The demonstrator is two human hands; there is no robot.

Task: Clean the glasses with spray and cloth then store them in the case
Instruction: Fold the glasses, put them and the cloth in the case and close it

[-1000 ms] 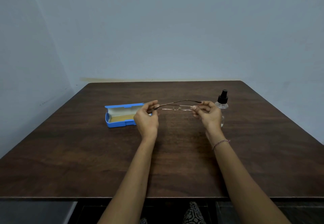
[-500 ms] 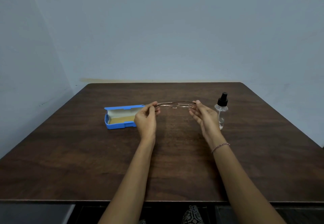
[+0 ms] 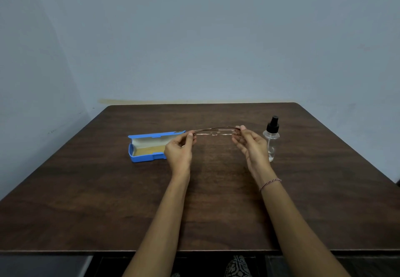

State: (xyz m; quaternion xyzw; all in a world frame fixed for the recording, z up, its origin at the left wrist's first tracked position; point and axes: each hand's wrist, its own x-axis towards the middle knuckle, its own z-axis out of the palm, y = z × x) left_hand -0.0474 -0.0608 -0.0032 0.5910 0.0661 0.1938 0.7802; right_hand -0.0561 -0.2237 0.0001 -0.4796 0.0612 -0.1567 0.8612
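Observation:
Thin-framed glasses with folded temples hang level above the table, held at both ends. My left hand pinches the left end between thumb and fingers. My right hand touches the right end with its fingertips, palm turned inward and fingers fairly straight. A blue glasses case lies open just left of my left hand, showing a pale lining with something yellowish on its floor. A clear spray bottle with a black nozzle stands upright right behind my right hand. No separate cloth is visible.
The dark wooden table reaches a pale blue wall at the back and a wall on the left. Its front edge runs across the bottom of the view, with a patterned shape below it.
The right hand's fingers have straightened and its grip has loosened to fingertip contact. The glasses have flattened and stayed between the hands. The left hand has hardly moved.

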